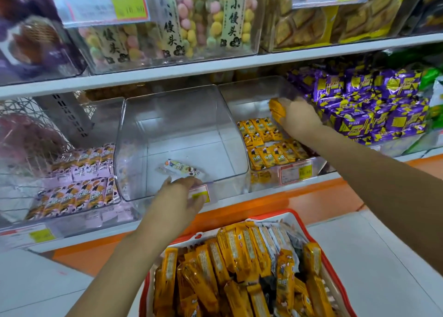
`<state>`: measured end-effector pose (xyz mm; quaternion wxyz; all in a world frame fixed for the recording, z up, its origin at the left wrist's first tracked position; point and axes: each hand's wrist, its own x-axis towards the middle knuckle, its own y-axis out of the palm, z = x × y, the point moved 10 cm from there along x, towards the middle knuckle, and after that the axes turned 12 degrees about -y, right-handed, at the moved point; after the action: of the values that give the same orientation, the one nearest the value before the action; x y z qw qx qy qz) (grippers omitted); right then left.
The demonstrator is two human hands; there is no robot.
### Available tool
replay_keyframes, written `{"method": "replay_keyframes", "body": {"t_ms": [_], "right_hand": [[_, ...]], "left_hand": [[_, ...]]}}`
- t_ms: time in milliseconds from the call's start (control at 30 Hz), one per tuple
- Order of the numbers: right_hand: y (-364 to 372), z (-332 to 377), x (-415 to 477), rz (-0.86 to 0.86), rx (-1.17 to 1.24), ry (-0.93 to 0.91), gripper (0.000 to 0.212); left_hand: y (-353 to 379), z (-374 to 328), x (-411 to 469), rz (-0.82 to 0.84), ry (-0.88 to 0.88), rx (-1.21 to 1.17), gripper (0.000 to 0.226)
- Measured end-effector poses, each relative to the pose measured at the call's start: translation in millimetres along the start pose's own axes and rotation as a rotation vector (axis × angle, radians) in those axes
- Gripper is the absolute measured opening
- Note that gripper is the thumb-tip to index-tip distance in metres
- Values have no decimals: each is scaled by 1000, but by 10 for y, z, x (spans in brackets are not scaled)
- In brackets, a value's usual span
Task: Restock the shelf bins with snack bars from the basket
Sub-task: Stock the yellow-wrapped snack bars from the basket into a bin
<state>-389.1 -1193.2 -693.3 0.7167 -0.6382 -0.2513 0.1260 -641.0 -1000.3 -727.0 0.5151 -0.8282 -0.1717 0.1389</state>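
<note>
A red basket (pixel 299 221) full of yellow snack bars (pixel 230 249) sits low in the middle. My right hand (pixel 297 118) grips a yellow snack bar (pixel 276 109) inside the right clear bin (pixel 261 89), above rows of yellow bars (pixel 268 139). My left hand (pixel 177 197) rests at the front lip of the middle clear bin (pixel 167 115), fingers relaxed. That bin holds one white-wrapped bar (pixel 182 168). The left bin (pixel 96 217) holds pink-wrapped bars (pixel 79 185).
Purple and yellow packets (pixel 366 103) are stacked right of the yellow bin. The upper shelf (pixel 215 65) carries clear tubs of coloured puffs (pixel 191 17) and biscuits (pixel 323 22). An orange ledge (pixel 275 197) runs below the bins. Price tags (pixel 296 171) hang on the bin fronts.
</note>
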Motion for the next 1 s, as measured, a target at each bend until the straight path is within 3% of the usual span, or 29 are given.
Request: {"method": "replay_keyframes", "body": {"t_ms": [133,267,600,733,833,1000], "right_hand": [[291,24,242,172,-186,-13,47],[425,90,267,204,-268,-6,47],[470,-11,195,218,-171,3,45],[314,-2,190,168,-143,-43,40],[93,5,166,122,-168,-122,42],[-124,-39,131,69,-187,-153,31]], "left_hand": [[2,3,20,20,25,-7,35],[47,68,60,35,31,2,37],[23,13,58,18,74,-72,36],[-224,-300,69,-87,161,-162,33],[-355,-768,281,-145,264,-100,32],[15,-1604,1167,28,340,147,37]]}}
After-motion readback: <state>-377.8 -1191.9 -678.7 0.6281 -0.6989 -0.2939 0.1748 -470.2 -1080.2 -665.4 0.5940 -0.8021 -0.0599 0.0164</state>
